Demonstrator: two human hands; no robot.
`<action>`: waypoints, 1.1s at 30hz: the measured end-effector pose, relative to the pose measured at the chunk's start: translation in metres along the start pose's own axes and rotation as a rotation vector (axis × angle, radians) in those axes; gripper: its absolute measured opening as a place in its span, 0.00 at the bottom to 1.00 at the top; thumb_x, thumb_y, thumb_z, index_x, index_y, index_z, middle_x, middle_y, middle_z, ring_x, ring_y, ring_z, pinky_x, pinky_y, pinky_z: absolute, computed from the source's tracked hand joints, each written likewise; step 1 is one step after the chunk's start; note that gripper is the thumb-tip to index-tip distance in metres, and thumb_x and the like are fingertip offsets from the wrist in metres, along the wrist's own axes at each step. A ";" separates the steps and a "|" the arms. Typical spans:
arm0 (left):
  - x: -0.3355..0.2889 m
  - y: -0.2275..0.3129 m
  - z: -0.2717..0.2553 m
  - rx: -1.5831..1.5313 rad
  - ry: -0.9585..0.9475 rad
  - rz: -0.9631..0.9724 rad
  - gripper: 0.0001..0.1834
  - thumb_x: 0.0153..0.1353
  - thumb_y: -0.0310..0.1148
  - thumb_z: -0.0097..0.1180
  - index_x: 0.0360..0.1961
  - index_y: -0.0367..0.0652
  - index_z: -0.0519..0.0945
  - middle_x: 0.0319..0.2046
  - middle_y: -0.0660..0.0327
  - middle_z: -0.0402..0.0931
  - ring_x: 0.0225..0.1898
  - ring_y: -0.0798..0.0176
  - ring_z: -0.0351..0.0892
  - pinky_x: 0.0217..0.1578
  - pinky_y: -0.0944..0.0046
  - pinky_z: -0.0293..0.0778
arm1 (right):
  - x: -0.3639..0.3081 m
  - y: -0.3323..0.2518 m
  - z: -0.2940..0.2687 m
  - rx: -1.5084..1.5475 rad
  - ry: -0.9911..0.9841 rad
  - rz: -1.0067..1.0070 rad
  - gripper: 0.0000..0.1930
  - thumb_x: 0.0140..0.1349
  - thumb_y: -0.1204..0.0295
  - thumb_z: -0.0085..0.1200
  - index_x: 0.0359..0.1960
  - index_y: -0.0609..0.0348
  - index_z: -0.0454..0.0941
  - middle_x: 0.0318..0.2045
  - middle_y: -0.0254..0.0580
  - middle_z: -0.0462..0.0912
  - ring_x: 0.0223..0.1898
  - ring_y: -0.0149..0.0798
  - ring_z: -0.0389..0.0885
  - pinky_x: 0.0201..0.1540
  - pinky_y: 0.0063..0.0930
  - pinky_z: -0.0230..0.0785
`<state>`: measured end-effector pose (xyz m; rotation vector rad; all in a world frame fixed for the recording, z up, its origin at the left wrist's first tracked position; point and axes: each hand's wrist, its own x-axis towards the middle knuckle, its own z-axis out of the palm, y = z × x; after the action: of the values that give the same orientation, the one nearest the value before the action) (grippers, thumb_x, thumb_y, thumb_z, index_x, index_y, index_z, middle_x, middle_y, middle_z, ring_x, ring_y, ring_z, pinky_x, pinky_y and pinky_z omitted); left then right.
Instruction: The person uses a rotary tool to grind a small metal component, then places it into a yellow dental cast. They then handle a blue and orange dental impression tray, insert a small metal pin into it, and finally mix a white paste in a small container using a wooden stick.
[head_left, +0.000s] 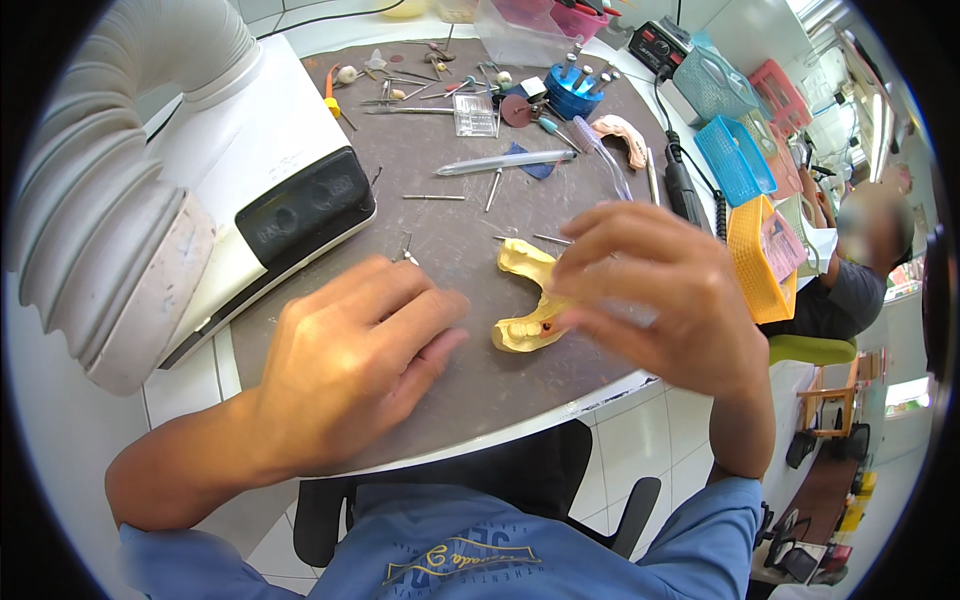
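A yellow dental cast (526, 336), horseshoe-shaped with moulded teeth and a small dark reddish spot on its near arm, lies on the brown work mat (450, 400). Over its right side hovers my right hand (665, 295), slightly blurred, thumb and fingers apart. The fingers overlap part of the cast, so contact cannot be made out. To the left of the cast, my left hand (360, 350) is low over the mat with fingers curled toward the thumb. Whatever it may hold is hidden. Just beyond its knuckles shows a small metal-and-white piece (408, 252).
A white machine (300, 120) with a ribbed hose (110, 200) stands left. Toward the back lie a pen (505, 163), several burs, a blue bur holder (574, 92) and a pink dental cast (622, 138). A handpiece (682, 185) and baskets (748, 240) line the right; another person (845, 285) sits beyond.
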<state>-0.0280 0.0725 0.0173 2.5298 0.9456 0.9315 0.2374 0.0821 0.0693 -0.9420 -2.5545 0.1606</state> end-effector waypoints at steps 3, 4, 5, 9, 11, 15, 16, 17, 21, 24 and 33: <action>0.002 0.002 0.001 -0.004 -0.005 0.007 0.15 0.49 0.20 0.71 0.41 0.40 0.85 0.34 0.55 0.81 0.32 0.54 0.81 0.32 0.59 0.77 | 0.012 0.020 -0.001 -0.045 0.049 0.085 0.06 0.55 0.77 0.66 0.35 0.59 0.85 0.36 0.41 0.84 0.42 0.46 0.84 0.44 0.38 0.76; 0.002 0.004 0.000 0.003 -0.011 0.010 0.16 0.49 0.21 0.71 0.41 0.40 0.85 0.35 0.55 0.81 0.33 0.54 0.81 0.32 0.59 0.77 | 0.019 0.029 0.002 -0.051 0.028 0.083 0.05 0.57 0.77 0.64 0.35 0.60 0.85 0.35 0.42 0.84 0.41 0.48 0.84 0.44 0.39 0.76; 0.003 0.006 0.000 0.008 -0.017 0.013 0.17 0.48 0.21 0.71 0.42 0.40 0.85 0.35 0.55 0.81 0.33 0.54 0.81 0.33 0.59 0.77 | 0.024 0.037 0.006 -0.058 0.007 0.082 0.04 0.58 0.76 0.63 0.35 0.60 0.84 0.34 0.44 0.84 0.39 0.50 0.83 0.44 0.40 0.75; 0.003 0.010 0.002 -0.014 0.008 0.055 0.24 0.45 0.23 0.73 0.48 0.40 0.84 0.39 0.55 0.81 0.37 0.52 0.80 0.36 0.57 0.77 | 0.040 0.053 0.020 0.151 -0.153 0.012 0.05 0.58 0.76 0.62 0.36 0.60 0.85 0.34 0.45 0.83 0.38 0.50 0.83 0.43 0.41 0.74; 0.004 0.011 0.005 -0.021 0.006 0.074 0.28 0.44 0.24 0.74 0.51 0.40 0.82 0.41 0.55 0.80 0.40 0.51 0.79 0.38 0.57 0.77 | 0.043 0.057 0.026 0.203 -0.158 -0.024 0.05 0.58 0.76 0.62 0.36 0.60 0.85 0.34 0.45 0.83 0.38 0.51 0.83 0.42 0.41 0.74; 0.008 0.017 0.016 -0.068 -0.037 0.091 0.31 0.43 0.25 0.74 0.53 0.40 0.81 0.42 0.56 0.80 0.41 0.51 0.78 0.41 0.56 0.77 | 0.045 0.056 0.028 0.139 -0.144 -0.057 0.04 0.59 0.76 0.62 0.36 0.60 0.83 0.34 0.44 0.83 0.38 0.49 0.83 0.43 0.40 0.74; 0.008 0.018 0.017 -0.069 -0.059 0.098 0.32 0.42 0.25 0.74 0.53 0.40 0.81 0.43 0.56 0.80 0.42 0.52 0.78 0.41 0.56 0.77 | 0.044 0.052 0.027 0.101 -0.123 -0.046 0.04 0.59 0.77 0.62 0.36 0.60 0.83 0.34 0.44 0.83 0.38 0.49 0.83 0.42 0.39 0.74; 0.009 0.019 0.019 -0.071 -0.081 0.106 0.32 0.42 0.24 0.74 0.54 0.41 0.81 0.43 0.57 0.80 0.42 0.52 0.78 0.42 0.56 0.77 | 0.043 0.049 0.026 0.063 -0.101 -0.035 0.04 0.59 0.78 0.62 0.36 0.60 0.82 0.33 0.43 0.83 0.38 0.48 0.82 0.42 0.39 0.74; 0.005 0.013 0.024 -0.066 -0.062 0.140 0.30 0.43 0.22 0.73 0.52 0.40 0.82 0.41 0.58 0.80 0.40 0.53 0.79 0.40 0.57 0.78 | 0.027 0.032 0.010 0.125 0.023 0.068 0.04 0.58 0.76 0.61 0.34 0.59 0.78 0.33 0.41 0.80 0.37 0.50 0.81 0.41 0.41 0.72; 0.004 0.011 0.024 -0.139 -0.015 0.120 0.28 0.44 0.18 0.70 0.51 0.40 0.83 0.41 0.57 0.81 0.37 0.54 0.81 0.37 0.58 0.78 | 0.010 0.013 -0.004 0.142 0.003 0.034 0.06 0.57 0.78 0.61 0.36 0.57 0.79 0.32 0.39 0.79 0.36 0.49 0.81 0.40 0.39 0.72; 0.006 0.012 0.023 -0.233 0.060 0.057 0.23 0.45 0.15 0.67 0.46 0.38 0.82 0.40 0.53 0.82 0.36 0.54 0.83 0.34 0.59 0.79 | -0.007 -0.016 -0.005 -0.006 -0.033 -0.022 0.15 0.49 0.77 0.69 0.40 0.55 0.83 0.30 0.35 0.83 0.32 0.39 0.82 0.39 0.32 0.72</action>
<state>-0.0040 0.0669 0.0087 2.3548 0.7362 1.0727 0.2345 0.0649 0.0750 -0.9197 -2.5963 0.1640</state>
